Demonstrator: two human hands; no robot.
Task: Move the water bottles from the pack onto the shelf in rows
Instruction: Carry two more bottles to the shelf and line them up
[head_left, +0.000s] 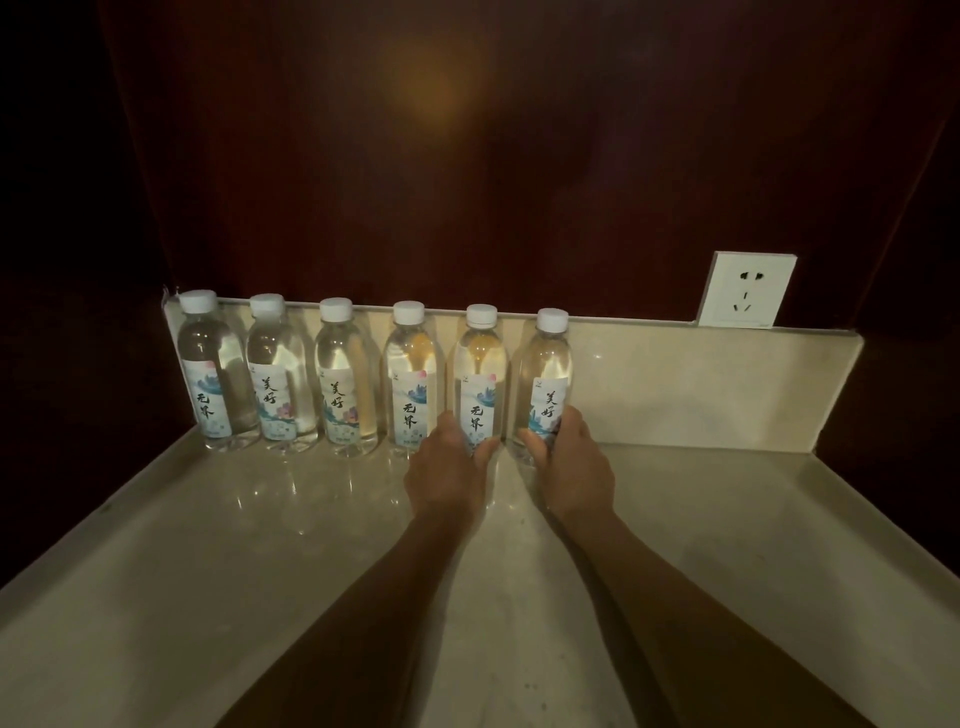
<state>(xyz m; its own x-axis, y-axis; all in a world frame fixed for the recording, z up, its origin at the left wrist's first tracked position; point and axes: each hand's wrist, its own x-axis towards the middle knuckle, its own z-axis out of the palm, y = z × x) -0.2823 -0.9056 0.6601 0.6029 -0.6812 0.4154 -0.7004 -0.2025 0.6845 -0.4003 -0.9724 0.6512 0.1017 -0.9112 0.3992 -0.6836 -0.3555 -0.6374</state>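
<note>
Six water bottles stand upright in one row along the back of the shelf (208, 545), against its low pale backsplash (701, 384); all have white caps and clear bodies with printed labels. Fifth bottle (480, 374) from the left is gripped low down by the left hand (449, 467), thumb on its right side, fingers curled round the left; sixth bottle (545, 374) is gripped near the base by the right hand (571, 467), thumb on the left face, fingers wrapped round the right; both bases look to be on the shelf, can't confirm. Other four bottles: first bottle (213, 374), second bottle (275, 374), third bottle (343, 379), fourth bottle (413, 379), close together, untouched. Shelf right of the sixth bottle is bare marble; white wall socket (745, 288) sits above the backsplash at right; dark wood panel (467, 182) behind with a dim glare spot.
</note>
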